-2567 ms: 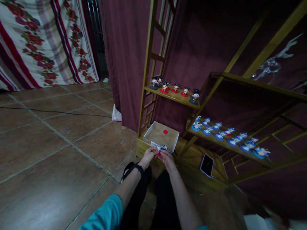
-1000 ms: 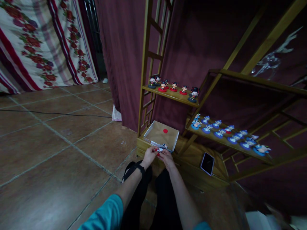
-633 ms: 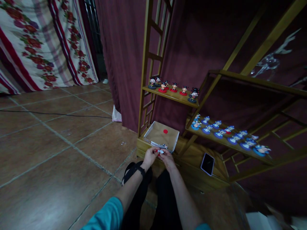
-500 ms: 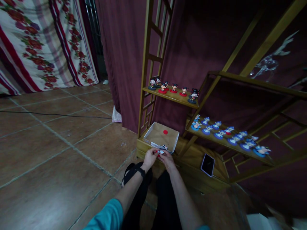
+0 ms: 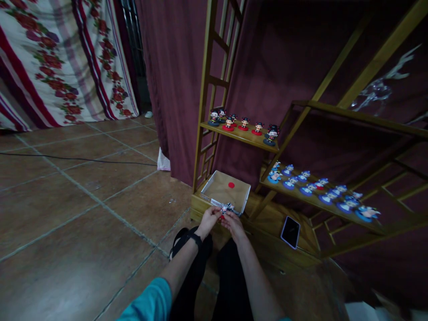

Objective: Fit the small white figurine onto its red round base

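My left hand point(image 5: 210, 220) and my right hand point(image 5: 233, 224) meet just in front of a shallow cardboard box point(image 5: 217, 185). Between their fingertips is a small figurine point(image 5: 224, 209), white and dark with red at its bottom; both hands are closed on it. My fingers hide part of it. Inside the box's near side lies another black-and-white piece point(image 5: 230, 206), too small to make out well. Farther back in the box rests a round red disc point(image 5: 231, 185).
Several figurines on red and dark bases point(image 5: 245, 124) stand on the upper shelf point(image 5: 240, 136). Several blue-and-white figurines point(image 5: 307, 189) fill the lower right shelf. A phone point(image 5: 290, 232) lies on the cabinet top. A cable point(image 5: 76, 159) crosses the tiled floor at left.
The figurine has been turned in my fingers: it now points up, with its red part lower between my hands. The view has shifted slightly.
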